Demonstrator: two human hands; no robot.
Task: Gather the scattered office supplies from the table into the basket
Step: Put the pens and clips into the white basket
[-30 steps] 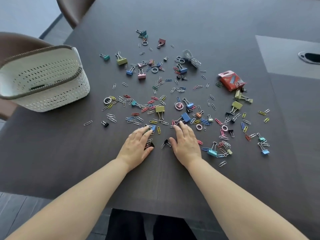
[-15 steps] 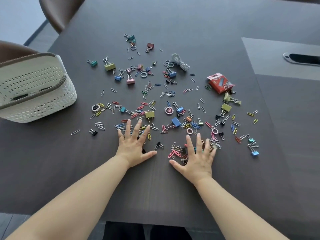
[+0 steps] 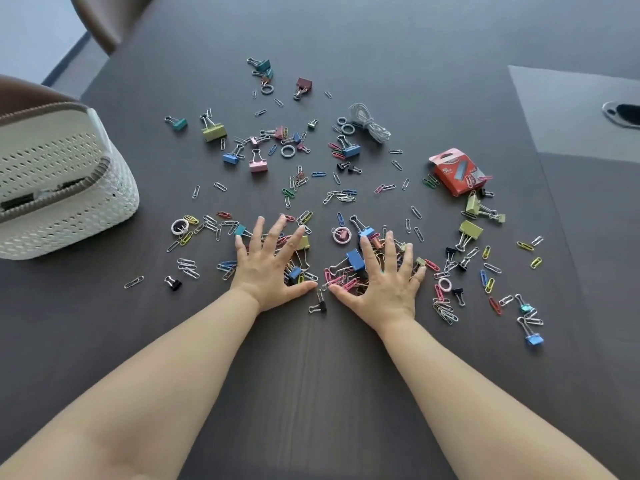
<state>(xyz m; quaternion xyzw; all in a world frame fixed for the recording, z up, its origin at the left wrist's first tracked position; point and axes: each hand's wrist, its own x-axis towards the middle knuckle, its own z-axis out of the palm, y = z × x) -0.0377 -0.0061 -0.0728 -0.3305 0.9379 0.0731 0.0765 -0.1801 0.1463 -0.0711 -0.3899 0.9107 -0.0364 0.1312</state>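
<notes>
Hands flat amid desk clutter: left hand and right hand lie palm-down on the dark table, fingers splayed wide and gripping nothing, pressed over a mound of paper clips and binder clips. A sec ago the fingers were held together and the hands sat side by side; half a sec ago they had fanned out and stood apart. Now the thumbs nearly meet and the clips between them are bunched tighter, incl. a blue binder clip just beside the right index finger and a black binder clip at 6 o'clock of the gap between the thumbs. Judging by that, the person is raking loose items into one heap for scooping vs picking them up singly, with most of the job ahead. Other supplies fan out from 9 through 12 to 3 o'clock of the hands: olive binder clip at 11, white cord bundle near 1, red box at 2. The white perforated basket sits well apart at 9–10 o'clock of the left hand, by the table's edge; its contents can't be made out
</notes>
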